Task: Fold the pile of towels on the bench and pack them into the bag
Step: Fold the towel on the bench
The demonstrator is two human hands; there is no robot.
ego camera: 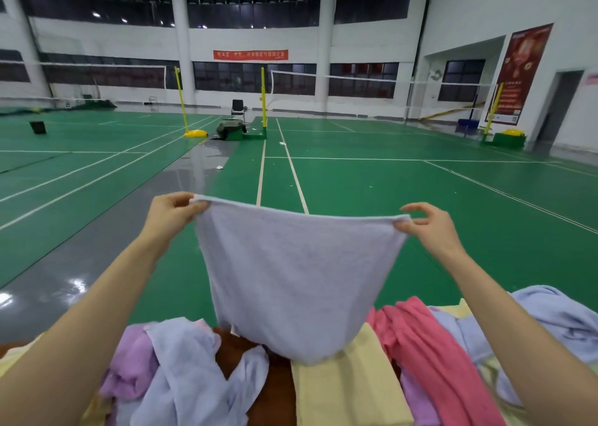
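The green court floor [388, 182] spread out beyond the bench, which lay all but buried under the pile of towels [181, 370] heaped from its left end to its right. Above the middle of that pile you held a pale lavender towel [297, 273] spread flat by its top corners. Its lower edge seemed to brush a yellow towel [349, 390], though I couldn't be sure. Your left grip [174, 213] was closed, pinching the left corner. Your right grip [427, 228] pinched the right corner between thumb and forefinger, other fingers loose.
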